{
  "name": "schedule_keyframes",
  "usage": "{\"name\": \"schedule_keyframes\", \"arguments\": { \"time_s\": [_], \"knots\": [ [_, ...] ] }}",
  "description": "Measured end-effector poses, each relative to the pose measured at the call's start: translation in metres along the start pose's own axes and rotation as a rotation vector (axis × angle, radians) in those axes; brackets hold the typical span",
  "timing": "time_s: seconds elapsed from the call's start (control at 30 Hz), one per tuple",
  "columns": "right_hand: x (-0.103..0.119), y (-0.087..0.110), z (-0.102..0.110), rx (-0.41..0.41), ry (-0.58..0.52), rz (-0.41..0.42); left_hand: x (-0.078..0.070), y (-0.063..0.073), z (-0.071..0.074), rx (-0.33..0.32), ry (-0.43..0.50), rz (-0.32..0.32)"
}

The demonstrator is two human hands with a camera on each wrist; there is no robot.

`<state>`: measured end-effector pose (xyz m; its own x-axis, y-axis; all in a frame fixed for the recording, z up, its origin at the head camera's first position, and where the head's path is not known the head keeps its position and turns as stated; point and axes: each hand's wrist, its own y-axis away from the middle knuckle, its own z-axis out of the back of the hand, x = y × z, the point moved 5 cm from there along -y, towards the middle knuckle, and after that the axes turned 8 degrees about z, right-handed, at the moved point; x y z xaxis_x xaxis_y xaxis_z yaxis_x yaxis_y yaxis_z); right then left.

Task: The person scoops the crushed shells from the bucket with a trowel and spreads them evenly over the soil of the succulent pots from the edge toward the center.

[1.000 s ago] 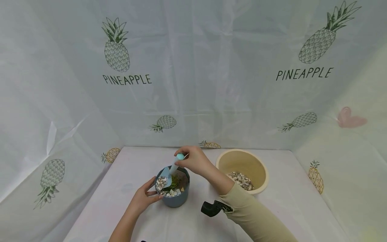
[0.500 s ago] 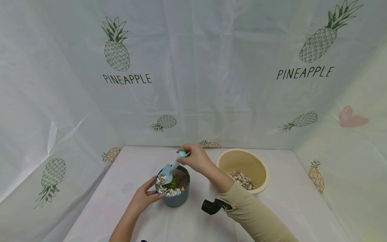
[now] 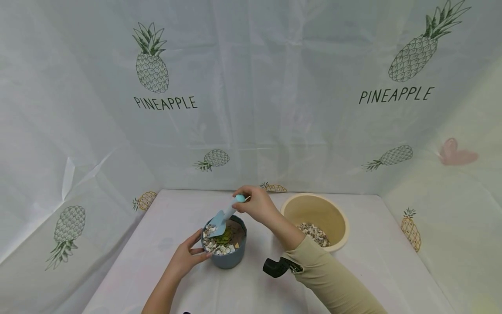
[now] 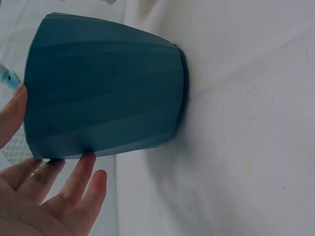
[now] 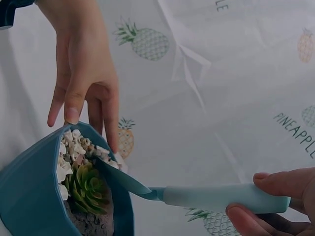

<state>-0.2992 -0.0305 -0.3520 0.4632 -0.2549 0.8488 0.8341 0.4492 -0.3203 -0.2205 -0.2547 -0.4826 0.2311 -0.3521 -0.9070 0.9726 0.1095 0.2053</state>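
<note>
A blue flower pot (image 3: 228,261) stands on the white-covered table, holding a green succulent (image 5: 89,189) with pale pebbles (image 5: 74,147) along one side and grey-brown soil showing on the other. My left hand (image 3: 186,258) holds the pot at its left, thumb at the rim and fingers spread against the wall. In my right hand (image 3: 256,205) is a light blue toy-like trowel (image 5: 209,196), gripped near the handle's end between thumb and fingers. Its blade (image 3: 217,223) slants down inside the pot over the pebbles, beside the succulent, with some pebbles at its tip.
A cream tub (image 3: 339,218) to the right of the pot holds more pebbles (image 3: 313,233) at its bottom. A black device (image 3: 276,267) is strapped at my right wrist. Pineapple-printed cloth (image 3: 251,131) hangs behind the table and along both sides.
My right hand has moved slightly right, drawing the trowel back and tipping it. Pebbles have slid off its blade into the pot, and more of the succulent shows. The left hand stays put.
</note>
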Motion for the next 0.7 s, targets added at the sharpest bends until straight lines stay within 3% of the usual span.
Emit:
{"name": "schedule_keyframes", "arguments": {
  "time_s": [0.23,0.7],
  "knots": [
    [-0.004,0.000,0.004,-0.021,0.014,-0.014,-0.001,0.002,0.000,-0.006,-0.016,-0.015],
    [-0.006,0.000,0.012,-0.047,0.026,-0.008,0.002,-0.001,-0.001,0.001,-0.001,0.021]
  ]
}}
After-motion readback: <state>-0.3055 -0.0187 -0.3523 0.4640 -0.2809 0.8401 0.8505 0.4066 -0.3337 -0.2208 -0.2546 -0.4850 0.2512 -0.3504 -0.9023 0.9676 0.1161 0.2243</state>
